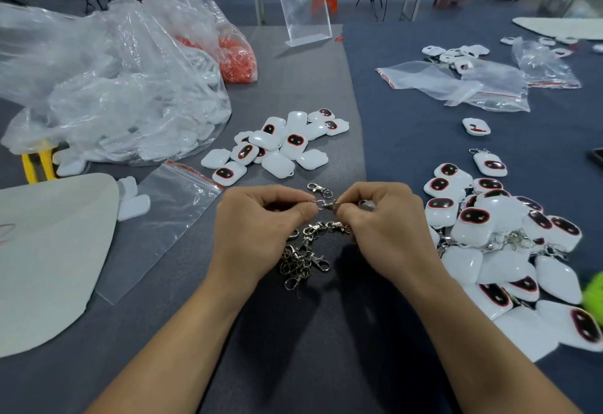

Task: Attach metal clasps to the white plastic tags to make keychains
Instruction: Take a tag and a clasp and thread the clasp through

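Nearest the camera, two bare forearms reach up from 6 o'clock over the grey table mat (310, 364). Between the wrists lies a loose heap of metal clasps (301, 258). Just above the heap, at the centre of the view, the left hand (257, 218) and the right hand (381, 218) meet. Each pinches one end of a single metal clasp (326, 204) between thumb and forefinger, with the other fingers curled in. A small white rounded piece (367, 205) shows behind the right fingers; whether it is a tag I cannot tell. One spare clasp (319, 188) lies just beyond the fingertips.

At 3 to 4 o'clock, a pile of white tags with clasps on (483, 227) spreads over the blue mat, their dark, red-rimmed faces mostly upward. At 9 o'clock, a flat zip bag (163, 218) lies beside a white sheet (49, 250).

At 12 o'clock, near the hands, sits a cluster of bare white plastic tags (277, 149). At 2 o'clock, one lone tag (475, 126) lies apart, with flat zip bags (456, 84) beyond it.

At 10 o'clock, a big clear sack of white tags (114, 97) slumps on the table, with a bag of orange rings (238, 58) behind it. Farthest off, at 12 o'clock, stands a clear acrylic stand (303, 6).
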### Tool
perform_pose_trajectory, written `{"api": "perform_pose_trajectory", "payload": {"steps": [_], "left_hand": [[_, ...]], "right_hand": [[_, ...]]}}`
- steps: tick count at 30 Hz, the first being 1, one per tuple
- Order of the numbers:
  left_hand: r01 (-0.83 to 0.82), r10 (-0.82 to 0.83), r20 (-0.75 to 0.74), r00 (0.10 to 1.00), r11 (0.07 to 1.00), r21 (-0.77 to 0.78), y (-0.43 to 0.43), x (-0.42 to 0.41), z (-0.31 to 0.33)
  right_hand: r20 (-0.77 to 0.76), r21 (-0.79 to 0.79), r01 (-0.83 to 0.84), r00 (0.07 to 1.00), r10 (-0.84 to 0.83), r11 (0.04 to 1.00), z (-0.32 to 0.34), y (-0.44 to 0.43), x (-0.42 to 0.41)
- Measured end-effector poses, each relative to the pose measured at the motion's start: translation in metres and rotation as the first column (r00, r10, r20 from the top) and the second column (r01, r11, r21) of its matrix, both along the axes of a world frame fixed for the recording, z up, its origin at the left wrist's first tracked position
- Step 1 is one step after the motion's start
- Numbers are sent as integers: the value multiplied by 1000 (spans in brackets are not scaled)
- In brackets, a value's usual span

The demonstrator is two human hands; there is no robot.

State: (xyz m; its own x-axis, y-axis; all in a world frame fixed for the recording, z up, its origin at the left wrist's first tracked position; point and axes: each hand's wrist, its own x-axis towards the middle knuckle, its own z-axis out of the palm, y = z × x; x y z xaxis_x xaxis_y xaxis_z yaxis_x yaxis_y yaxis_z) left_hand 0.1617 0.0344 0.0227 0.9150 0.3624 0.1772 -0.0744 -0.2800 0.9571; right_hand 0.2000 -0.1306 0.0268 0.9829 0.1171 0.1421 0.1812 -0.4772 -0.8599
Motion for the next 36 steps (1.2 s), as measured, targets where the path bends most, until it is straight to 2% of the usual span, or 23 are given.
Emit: {"api": "perform_pose_trajectory", "payload": {"steps": [2, 4, 8, 11, 14, 17, 21, 28, 36], "left_hand": [[-1, 1, -1, 1000, 1000, 6, -2, -2, 2], [11, -11, 1, 1000, 1000, -25, -2, -2, 3], [91, -93, -13, 996, 990, -104, 0, -2, 4], [163, -169, -7, 986, 962, -219, 2, -2, 8], [230, -241, -8, 971, 936, -266, 4, -1, 12], [237, -250, -18, 968, 935, -263, 3, 0, 11], [187, -190, 10, 982, 956, -226, 1, -1, 8], [210, -221, -30, 975, 953, -220, -4, -2, 7], [263, -287, -115, 951, 946, -189, -3, -3, 7]], "right_hand": [[124, -35, 11, 992, -7, 999, 5, 1, -4], [186, 8, -46, 982, 44, 999, 8, 2, -7], [178, 69, -147, 975, 132, 987, 11, 3, -9], [161, 87, -163, 976, 148, 983, 12, 2, -8], [180, 57, -149, 974, 137, 987, 12, 2, -9], [204, 20, -140, 970, 133, 990, 11, 2, -8], [160, 45, -150, 977, 141, 988, 10, 1, -8], [140, 33, -107, 985, 101, 994, 7, -1, -4], [140, -31, -134, 981, 137, 991, 6, -3, -1]]}}
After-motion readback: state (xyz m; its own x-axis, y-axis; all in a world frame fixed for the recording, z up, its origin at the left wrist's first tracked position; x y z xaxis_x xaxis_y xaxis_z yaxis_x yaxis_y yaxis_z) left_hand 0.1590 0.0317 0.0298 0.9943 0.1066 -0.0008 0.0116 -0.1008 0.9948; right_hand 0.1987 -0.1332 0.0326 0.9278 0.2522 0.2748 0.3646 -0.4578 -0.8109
